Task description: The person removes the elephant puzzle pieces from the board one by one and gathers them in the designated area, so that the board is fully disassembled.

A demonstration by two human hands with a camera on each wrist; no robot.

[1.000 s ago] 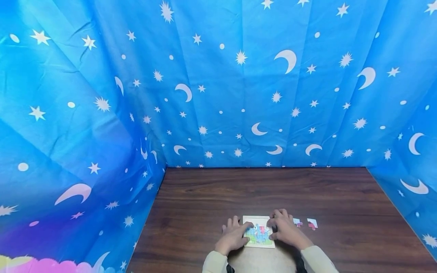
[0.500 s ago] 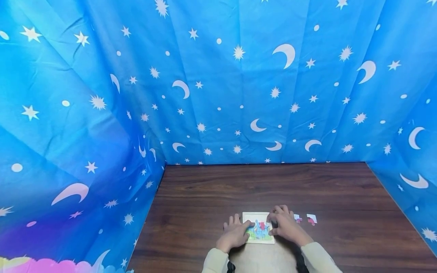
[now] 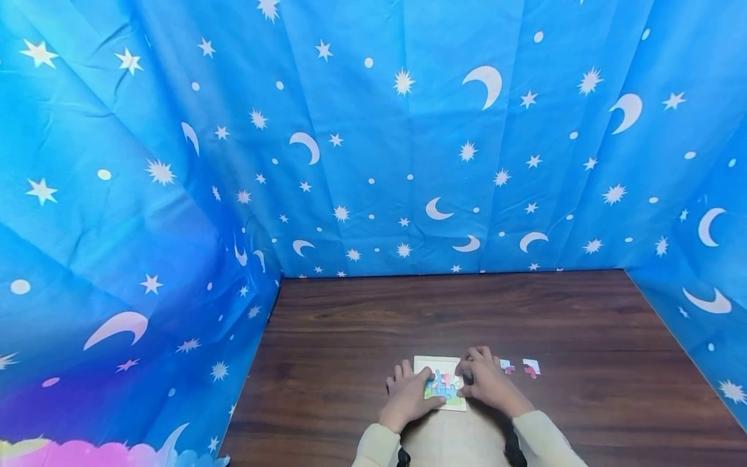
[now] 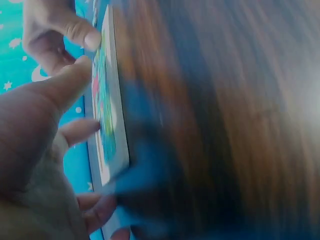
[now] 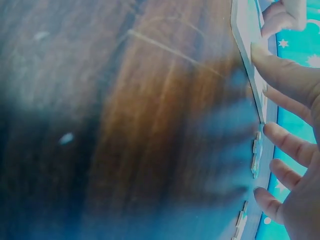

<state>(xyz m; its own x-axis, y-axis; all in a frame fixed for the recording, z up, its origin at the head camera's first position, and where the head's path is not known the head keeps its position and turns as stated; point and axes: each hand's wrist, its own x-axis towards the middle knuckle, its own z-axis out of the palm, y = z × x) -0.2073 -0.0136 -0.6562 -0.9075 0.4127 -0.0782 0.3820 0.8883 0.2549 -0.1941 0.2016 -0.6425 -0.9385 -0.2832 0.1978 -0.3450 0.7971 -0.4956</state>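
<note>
A small jigsaw puzzle in a pale square frame (image 3: pixel 439 359) lies on the table. Blue, green and pink pieces (image 3: pixel 448 393) fill its nearer part, while the far strip shows bare backing. My left hand (image 3: pixel 406 397) comes from the left, thumb and index finger resting on the pieces, the other fingers spread beyond the frame's left edge. From the right, my right hand (image 3: pixel 489 381) touches the frame's right side with thumb and index; its remaining fingers spread over the table. Two loose jigsaw pieces, one white and pink (image 3: pixel 506 367), another white and red (image 3: pixel 531 368), lie right of that hand.
The dark wood-grain table (image 3: pixel 350 318) extends around the puzzle. A blue curtain (image 3: pixel 373 143) with white stars and moons encloses its back and sides. In the right wrist view, the loose pieces (image 5: pixel 256 155) lie close to my fingertips.
My left hand has shifted right across the puzzle, its thumb now over the lower pieces. The right hand stays at the frame's right side. The whole head view has tilted slightly downward.
</note>
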